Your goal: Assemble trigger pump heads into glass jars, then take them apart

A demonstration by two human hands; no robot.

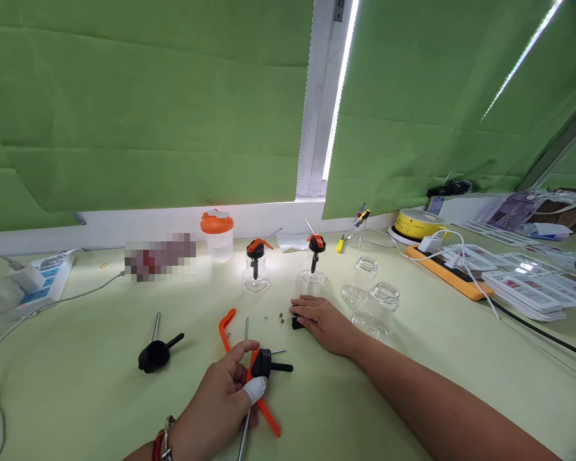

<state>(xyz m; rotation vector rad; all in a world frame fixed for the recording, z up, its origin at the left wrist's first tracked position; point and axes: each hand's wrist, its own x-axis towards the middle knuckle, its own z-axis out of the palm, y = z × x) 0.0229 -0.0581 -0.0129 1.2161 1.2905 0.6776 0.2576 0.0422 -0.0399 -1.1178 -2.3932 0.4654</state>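
Left hand (223,392) curled, gripping black fitting (261,363), right hand (325,324) palm down over small piece (296,323), grip unclear

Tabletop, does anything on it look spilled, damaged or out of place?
I see no spill or breakage. Two small brass-coloured pieces lie loose on the tabletop near the right hand, which looks slightly stray. The back-left patch is pixelated, so I can't judge it.
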